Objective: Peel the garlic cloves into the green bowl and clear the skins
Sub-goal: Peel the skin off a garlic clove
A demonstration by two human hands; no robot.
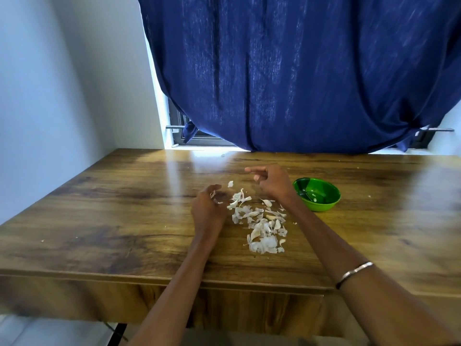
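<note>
**Garlic skins on tabletop, bowl at right**

Head view: The left hand point(208, 208) curls its fingers around a few garlic skins. The right hand point(270, 182) holds nothing visible, index finger extended, other fingers loosely bent. A pile of garlic skins point(262, 226) lies on the tabletop point(99, 221) between both forearms. The green bowl point(317, 197) stands just right of the right hand.

Bowl point(317, 197): glossy green. Garlic skins point(260, 224): papery white to cream. Table point(124, 221): brown woodgrain, darker streaks. Curtain point(299, 71): dark blue, faint vertical slubs. Bangle point(354, 274): silver.
</note>
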